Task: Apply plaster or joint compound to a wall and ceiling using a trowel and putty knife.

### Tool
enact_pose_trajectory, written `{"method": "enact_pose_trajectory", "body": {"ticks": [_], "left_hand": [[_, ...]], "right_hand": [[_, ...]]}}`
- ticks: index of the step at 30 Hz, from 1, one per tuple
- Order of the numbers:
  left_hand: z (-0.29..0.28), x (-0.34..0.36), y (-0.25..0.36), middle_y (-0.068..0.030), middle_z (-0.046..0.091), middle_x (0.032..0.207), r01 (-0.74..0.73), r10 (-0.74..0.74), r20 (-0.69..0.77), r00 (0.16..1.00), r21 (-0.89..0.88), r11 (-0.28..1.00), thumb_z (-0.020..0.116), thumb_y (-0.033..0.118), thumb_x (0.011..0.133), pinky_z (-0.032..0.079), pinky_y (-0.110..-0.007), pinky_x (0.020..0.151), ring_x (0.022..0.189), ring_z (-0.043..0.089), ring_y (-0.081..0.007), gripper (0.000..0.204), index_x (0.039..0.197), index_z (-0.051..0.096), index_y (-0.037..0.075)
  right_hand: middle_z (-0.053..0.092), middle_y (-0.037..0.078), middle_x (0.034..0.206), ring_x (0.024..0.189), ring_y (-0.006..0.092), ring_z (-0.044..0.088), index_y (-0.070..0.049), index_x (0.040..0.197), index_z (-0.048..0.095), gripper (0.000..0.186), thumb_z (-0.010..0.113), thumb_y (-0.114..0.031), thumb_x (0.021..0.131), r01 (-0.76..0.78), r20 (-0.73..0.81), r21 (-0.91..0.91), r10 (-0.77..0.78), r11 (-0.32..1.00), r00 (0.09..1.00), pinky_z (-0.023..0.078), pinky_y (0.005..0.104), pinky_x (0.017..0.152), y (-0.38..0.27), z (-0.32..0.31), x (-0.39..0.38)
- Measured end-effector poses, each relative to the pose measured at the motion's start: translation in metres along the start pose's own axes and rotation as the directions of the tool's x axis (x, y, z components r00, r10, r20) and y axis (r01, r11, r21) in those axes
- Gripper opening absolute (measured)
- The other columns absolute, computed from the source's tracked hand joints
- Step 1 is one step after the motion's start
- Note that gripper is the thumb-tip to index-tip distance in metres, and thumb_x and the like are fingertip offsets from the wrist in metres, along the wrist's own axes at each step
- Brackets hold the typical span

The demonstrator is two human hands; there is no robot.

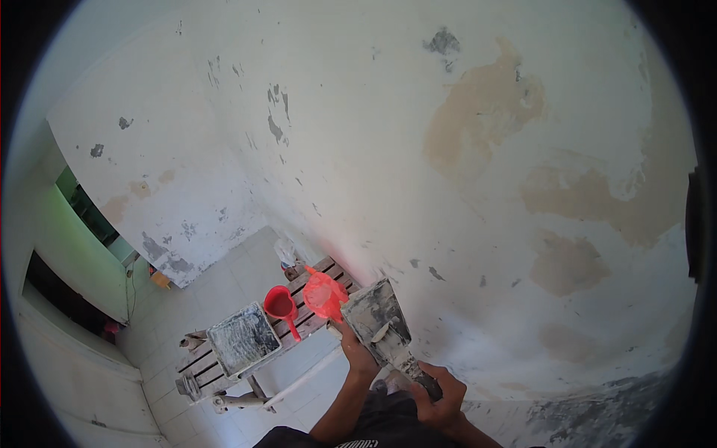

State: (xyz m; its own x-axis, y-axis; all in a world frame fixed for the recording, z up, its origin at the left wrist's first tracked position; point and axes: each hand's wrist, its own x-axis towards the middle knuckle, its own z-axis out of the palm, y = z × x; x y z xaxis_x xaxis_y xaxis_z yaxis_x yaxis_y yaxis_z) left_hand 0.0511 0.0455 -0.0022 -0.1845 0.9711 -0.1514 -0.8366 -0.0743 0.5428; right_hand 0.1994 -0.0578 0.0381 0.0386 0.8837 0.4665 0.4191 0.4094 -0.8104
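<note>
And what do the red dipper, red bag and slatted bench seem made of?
Red dipper: probably smooth moulded plastic, evenly coloured. Red bag: likely thin plastic film, crinkled and seemingly translucent. Slatted bench: apparently wood, dull and worn, with separate brownish slats.

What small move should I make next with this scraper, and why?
Perhaps use your right hand to slide the scraper under the pale lump and gather it. Your right hand already grips the scraper's handle, the lump sits on the smeared grey board near its end, and your left hand is at the board's left side, which should help steady it.
</note>
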Motion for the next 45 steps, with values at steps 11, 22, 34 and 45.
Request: {"method": "enact_pose_trajectory", "body": {"ticks": [11, 22, 34, 45], "left_hand": [[0.003, 0.003, -0.036, -0.0116, 0.062, 0.123, 0.005, -0.005, -0.001, 1.000, 0.082, 0.997, 0.033, 0.042, 0.104, 0.053, -0.040, 0.093, 0.108, 0.063, -0.0255, 0.051, 0.135, 0.051, 0.005], [0.056, 0.022, -0.016, -0.0113, 0.063, 0.124, 0.007, -0.004, 0.016, 1.000, -0.178, 0.984, 0.035, 0.038, 0.100, 0.050, -0.044, 0.097, 0.114, 0.062, -0.0287, 0.049, 0.131, 0.055, 0.005], [0.055, 0.036, -0.042, -0.0115, 0.059, 0.131, 0.127, -0.122, 0.044, 0.992, -0.131, 0.983, 0.033, 0.041, 0.100, 0.049, -0.047, 0.099, 0.117, 0.060, -0.0318, 0.053, 0.137, 0.050, 0.007], [0.088, 0.069, -0.020, -0.0108, 0.058, 0.129, 0.080, -0.067, 0.103, 0.992, -0.126, 0.989, 0.035, 0.038, 0.101, 0.052, -0.045, 0.097, 0.116, 0.060, -0.0299, 0.050, 0.138, 0.049, 0.008]], "right_hand": [[0.063, 0.010, 0.080, 0.058, 0.0110, 0.051, 0.004, 0.116, 0.055, 0.037, 0.067, -0.016, 0.089, -0.029, -0.158, 0.358, 0.091, 0.933, 0.983, 0.042, 0.0239, 0.056, -0.008, -0.003, 0.042], [0.056, -0.001, 0.075, 0.064, 0.0054, 0.040, 0.003, 0.116, 0.060, 0.032, 0.054, -0.024, 0.100, 0.084, -0.208, 0.102, -0.061, 0.991, 0.976, 0.034, 0.0226, 0.059, -0.048, -0.089, 0.129], [0.066, 0.005, 0.080, 0.049, 0.0014, 0.034, 0.005, 0.117, 0.065, 0.036, 0.049, -0.025, 0.105, 0.019, -0.299, 0.455, 0.132, 0.890, 0.945, 0.026, 0.0203, 0.043, -0.039, -0.067, 0.240], [0.066, 0.009, 0.082, 0.060, 0.0083, 0.053, 0.004, 0.106, 0.067, 0.023, 0.063, -0.013, 0.090, 0.075, -0.540, 0.100, -0.009, 0.992, 0.842, 0.043, 0.0231, 0.054, -0.031, -0.044, 0.141]]}}
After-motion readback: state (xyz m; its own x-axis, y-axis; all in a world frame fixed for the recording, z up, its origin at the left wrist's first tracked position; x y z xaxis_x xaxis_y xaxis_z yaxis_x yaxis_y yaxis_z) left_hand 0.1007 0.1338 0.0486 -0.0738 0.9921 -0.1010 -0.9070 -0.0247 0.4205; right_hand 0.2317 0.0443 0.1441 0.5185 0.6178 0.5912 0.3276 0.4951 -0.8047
